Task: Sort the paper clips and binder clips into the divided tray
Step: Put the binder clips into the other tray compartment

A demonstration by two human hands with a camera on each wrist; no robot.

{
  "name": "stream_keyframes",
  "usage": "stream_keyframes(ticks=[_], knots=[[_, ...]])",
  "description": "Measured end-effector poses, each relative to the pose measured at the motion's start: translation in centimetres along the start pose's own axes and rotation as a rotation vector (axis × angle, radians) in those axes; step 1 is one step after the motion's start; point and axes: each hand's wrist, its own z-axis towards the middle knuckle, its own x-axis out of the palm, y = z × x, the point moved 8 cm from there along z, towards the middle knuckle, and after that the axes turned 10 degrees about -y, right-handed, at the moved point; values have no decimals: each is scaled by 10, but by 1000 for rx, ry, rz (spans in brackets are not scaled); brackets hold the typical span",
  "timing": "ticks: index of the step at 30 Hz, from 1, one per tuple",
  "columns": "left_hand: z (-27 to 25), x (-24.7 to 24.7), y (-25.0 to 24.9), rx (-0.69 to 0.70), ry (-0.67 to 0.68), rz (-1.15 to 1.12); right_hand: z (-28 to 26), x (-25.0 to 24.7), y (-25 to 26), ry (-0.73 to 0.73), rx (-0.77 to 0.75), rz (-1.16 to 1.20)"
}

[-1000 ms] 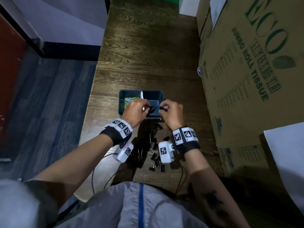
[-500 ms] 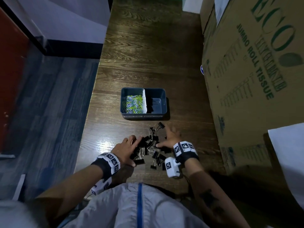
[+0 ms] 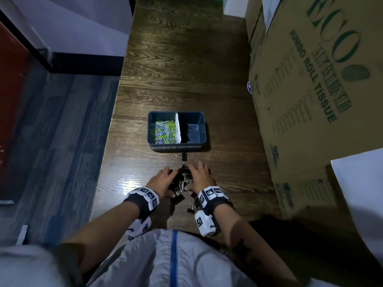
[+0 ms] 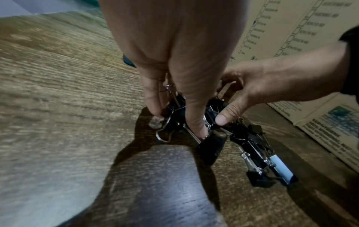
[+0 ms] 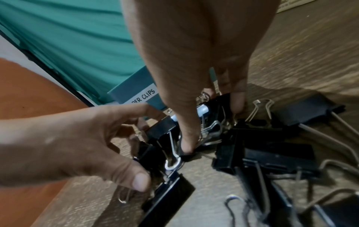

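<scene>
Both hands [image 3: 182, 180] now closer together, clutching binder clips [image 3: 182, 179] near "CLIPS"-labelled tray [image 3: 204, 129]

One tray [image 3: 176, 149] with two compartments sits on the table [image 3: 186, 69]. One binder clip [image 3: 183, 156] lies alone just in front of the tray. Nearer the person, a heap of black clips [image 3: 182, 181], too tangled to count. Paper clips [image 3: 163, 131] in the tray's left compartment: too many to count. Two hands.

Both forearms reach forward, wrists banded. The left hand [image 3: 162, 181] and right hand [image 3: 200, 177] face each other, close together, fingers curled down and thumbs turned inward, cupping the heap of binder clips [image 3: 182, 181] between them.
</scene>
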Motion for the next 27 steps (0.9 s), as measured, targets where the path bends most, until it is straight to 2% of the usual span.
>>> stream_keyframes(ticks=[8, 15, 20, 22, 27], knots=[[-3, -17, -10, -3, -53, -135, -4, -12, -14, 0, 72, 57], [-5, -47, -22, 90, -182, -118, -3, -20, -19, -66, 116, 102], [5, -100, -44, 143, -319, -138, -5, -32, -31, -100, 185, 100], [13, -131, -57, 169, -397, -173, -6, -37, -31, -104, 170, 91], [51, -188, -66, 98, -564, -271, -2, -61, -20, -111, 101, 31]])
